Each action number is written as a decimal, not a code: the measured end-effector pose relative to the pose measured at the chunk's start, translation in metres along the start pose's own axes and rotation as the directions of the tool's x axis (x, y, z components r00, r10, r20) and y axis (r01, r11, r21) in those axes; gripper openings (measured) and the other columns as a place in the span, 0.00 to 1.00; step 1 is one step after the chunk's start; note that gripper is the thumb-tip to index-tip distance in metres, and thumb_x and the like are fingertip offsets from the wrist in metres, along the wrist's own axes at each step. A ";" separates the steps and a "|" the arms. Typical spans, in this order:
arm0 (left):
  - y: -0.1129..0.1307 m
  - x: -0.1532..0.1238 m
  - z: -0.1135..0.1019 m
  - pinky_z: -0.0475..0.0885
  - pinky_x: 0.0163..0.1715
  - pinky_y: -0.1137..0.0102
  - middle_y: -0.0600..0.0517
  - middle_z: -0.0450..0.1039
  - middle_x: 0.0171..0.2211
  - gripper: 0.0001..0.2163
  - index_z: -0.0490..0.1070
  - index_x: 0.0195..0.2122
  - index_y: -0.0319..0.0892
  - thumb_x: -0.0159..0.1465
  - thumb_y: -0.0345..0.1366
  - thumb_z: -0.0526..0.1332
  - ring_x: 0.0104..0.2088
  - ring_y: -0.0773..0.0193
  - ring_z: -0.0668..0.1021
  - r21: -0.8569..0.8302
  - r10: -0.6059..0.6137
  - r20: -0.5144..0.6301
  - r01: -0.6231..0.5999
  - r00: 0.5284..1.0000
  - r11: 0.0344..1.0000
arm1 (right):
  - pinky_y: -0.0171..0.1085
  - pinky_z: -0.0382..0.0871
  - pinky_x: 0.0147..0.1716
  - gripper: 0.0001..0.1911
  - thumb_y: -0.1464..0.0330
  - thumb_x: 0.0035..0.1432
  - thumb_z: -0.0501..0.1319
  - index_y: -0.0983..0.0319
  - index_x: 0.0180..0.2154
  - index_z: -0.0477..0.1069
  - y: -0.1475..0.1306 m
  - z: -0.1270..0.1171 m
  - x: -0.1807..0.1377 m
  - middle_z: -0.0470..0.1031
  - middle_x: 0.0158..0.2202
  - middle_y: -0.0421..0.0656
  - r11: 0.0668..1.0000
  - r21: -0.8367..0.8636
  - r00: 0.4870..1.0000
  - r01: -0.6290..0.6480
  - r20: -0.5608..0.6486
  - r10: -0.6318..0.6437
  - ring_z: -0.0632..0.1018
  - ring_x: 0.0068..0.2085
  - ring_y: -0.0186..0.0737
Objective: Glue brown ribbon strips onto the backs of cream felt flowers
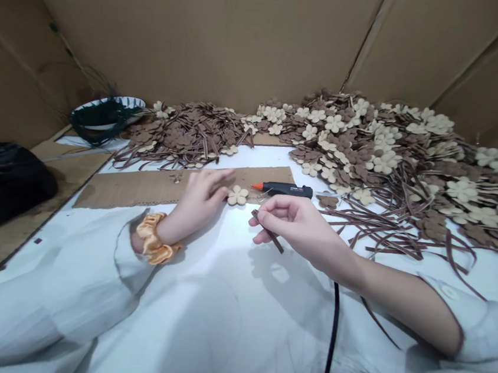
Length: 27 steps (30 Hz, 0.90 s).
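Observation:
My right hand pinches a short dark brown strip between thumb and fingers, above the white board. My left hand, with an orange scrunchie at its wrist, has its fingers stretched out over a cardboard strip. Right beside the left thumb lies a cream flower cutout at the cardboard's near edge. Just beyond my right hand rests a black pen-like tool with an orange tip and a cord. Small metal bits lie on the cardboard.
Heaps of brown and cream flower cutouts spread along the back and right. Loose brown strips lie at the right; a brown pile sits back left. A bowl with dark green strands and a black bag stand left. Cardboard walls surround the table.

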<state>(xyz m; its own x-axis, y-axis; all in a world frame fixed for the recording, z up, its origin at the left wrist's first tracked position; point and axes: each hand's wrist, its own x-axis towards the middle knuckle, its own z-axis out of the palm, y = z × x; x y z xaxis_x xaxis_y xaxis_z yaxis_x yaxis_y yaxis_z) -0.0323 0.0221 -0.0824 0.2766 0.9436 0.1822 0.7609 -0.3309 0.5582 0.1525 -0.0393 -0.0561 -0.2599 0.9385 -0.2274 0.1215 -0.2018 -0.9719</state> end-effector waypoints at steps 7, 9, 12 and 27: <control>-0.002 -0.007 0.009 0.61 0.49 0.61 0.44 0.70 0.45 0.18 0.67 0.50 0.37 0.62 0.36 0.49 0.47 0.53 0.66 0.053 0.038 0.151 -0.047 0.988 0.997 | 0.25 0.57 0.13 0.07 0.67 0.54 0.60 0.63 0.28 0.65 0.013 0.001 0.012 0.75 0.19 0.42 0.995 -0.058 0.996 -0.083 0.028 0.085 0.73 0.17 0.29; 0.000 -0.011 0.009 0.62 0.47 0.62 0.44 0.71 0.43 0.18 0.66 0.51 0.37 0.62 0.37 0.50 0.45 0.54 0.68 0.030 0.032 0.166 -0.038 0.986 0.999 | 0.25 0.56 0.12 0.07 0.67 0.54 0.60 0.63 0.27 0.65 0.016 0.001 0.014 0.75 0.20 0.43 0.993 -0.076 0.995 -0.093 0.036 0.096 0.72 0.16 0.28; 0.003 -0.015 0.008 0.64 0.43 0.65 0.46 0.73 0.41 0.17 0.67 0.50 0.38 0.61 0.37 0.51 0.41 0.56 0.71 -0.012 0.017 0.232 -0.014 0.973 1.000 | 0.24 0.55 0.13 0.06 0.67 0.55 0.59 0.63 0.29 0.66 0.019 0.000 0.017 0.76 0.21 0.43 0.988 -0.111 0.993 -0.109 0.037 0.113 0.71 0.17 0.27; 0.013 -0.029 0.005 0.63 0.32 0.71 0.53 0.74 0.29 0.13 0.74 0.31 0.41 0.61 0.39 0.51 0.31 0.63 0.73 -0.109 0.079 0.408 -0.037 0.910 0.993 | 0.28 0.60 0.18 0.07 0.70 0.52 0.58 0.65 0.33 0.71 0.018 -0.006 0.015 0.77 0.24 0.43 0.965 -0.260 0.993 -0.033 0.103 0.062 0.73 0.23 0.30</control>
<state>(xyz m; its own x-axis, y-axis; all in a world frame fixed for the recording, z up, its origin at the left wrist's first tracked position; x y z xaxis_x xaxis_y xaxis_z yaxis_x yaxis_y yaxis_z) -0.0278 -0.0097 -0.0847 0.5508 0.8259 -0.1204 0.6819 -0.3621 0.6355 0.1565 -0.0274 -0.0763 -0.3489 0.8904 -0.2922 0.3751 -0.1530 -0.9143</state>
